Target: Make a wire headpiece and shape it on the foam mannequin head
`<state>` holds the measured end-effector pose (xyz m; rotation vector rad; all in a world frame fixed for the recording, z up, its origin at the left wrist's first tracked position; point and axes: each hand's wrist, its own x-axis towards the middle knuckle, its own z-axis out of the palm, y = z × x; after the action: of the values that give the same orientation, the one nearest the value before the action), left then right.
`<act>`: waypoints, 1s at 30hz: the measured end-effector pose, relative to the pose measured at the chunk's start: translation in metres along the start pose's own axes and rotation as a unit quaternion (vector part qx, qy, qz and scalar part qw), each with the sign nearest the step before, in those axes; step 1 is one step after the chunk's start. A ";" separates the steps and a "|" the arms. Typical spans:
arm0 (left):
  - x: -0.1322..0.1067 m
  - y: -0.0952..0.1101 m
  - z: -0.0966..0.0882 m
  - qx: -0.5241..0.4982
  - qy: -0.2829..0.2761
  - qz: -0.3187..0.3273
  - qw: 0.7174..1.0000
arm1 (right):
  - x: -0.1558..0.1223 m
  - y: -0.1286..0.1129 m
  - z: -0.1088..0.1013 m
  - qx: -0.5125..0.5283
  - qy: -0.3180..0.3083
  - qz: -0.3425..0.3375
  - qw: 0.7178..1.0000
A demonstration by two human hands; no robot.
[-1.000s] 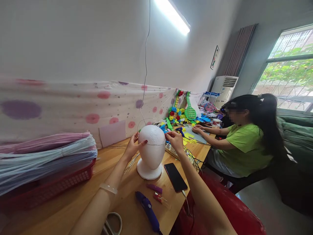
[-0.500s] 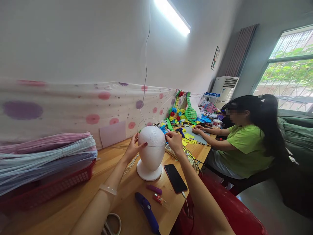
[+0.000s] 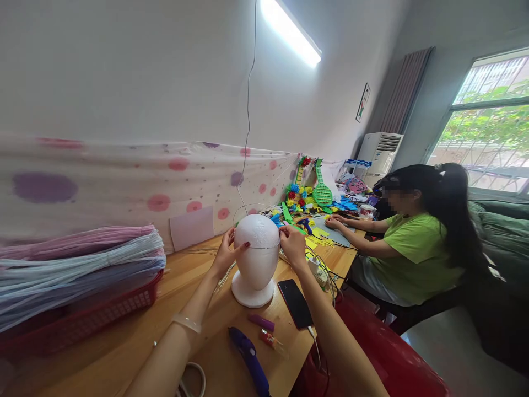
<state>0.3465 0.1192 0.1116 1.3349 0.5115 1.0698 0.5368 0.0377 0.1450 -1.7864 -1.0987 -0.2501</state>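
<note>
A white foam mannequin head (image 3: 257, 270) stands upright on its round base on the wooden table. A thin wire (image 3: 264, 247) runs across its front at brow height, and a fine loop of wire arcs behind it. My left hand (image 3: 226, 252) grips the head's left side, thumb laid on the front near the wire and fingers behind, partly hidden. At the right side, my right hand (image 3: 292, 242) is closed in a pinch at the end of the wire line, close against the head.
Near the front lie a blue glue gun (image 3: 249, 361), a purple tube (image 3: 261, 322), a small red-labelled bottle (image 3: 268, 338) and a phone (image 3: 296, 303) on a cable. At left sits a red basket (image 3: 140, 295) of pipe cleaners. A person (image 3: 425, 242) works at right beside craft pieces.
Both hands keep nearly the same hold on the head. The whole view has shifted slightly, and more of the power strip shows beside my right wrist.
</note>
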 end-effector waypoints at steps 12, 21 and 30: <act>-0.020 0.082 -0.039 -0.023 -0.002 0.073 0.997 | -0.005 -0.073 -0.019 0.206 0.028 -0.054 0.977; -0.196 0.129 -0.163 0.069 0.089 0.040 0.993 | -0.169 -0.159 0.024 0.358 -0.058 -0.044 0.931; -0.279 0.138 -0.213 0.045 0.118 0.057 0.990 | -0.249 -0.217 0.030 0.378 -0.022 -0.046 0.925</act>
<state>-0.0036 -0.0215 0.1202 1.3363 0.6717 1.3206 0.2196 -0.0551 0.1183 -1.0532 -1.1100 0.1526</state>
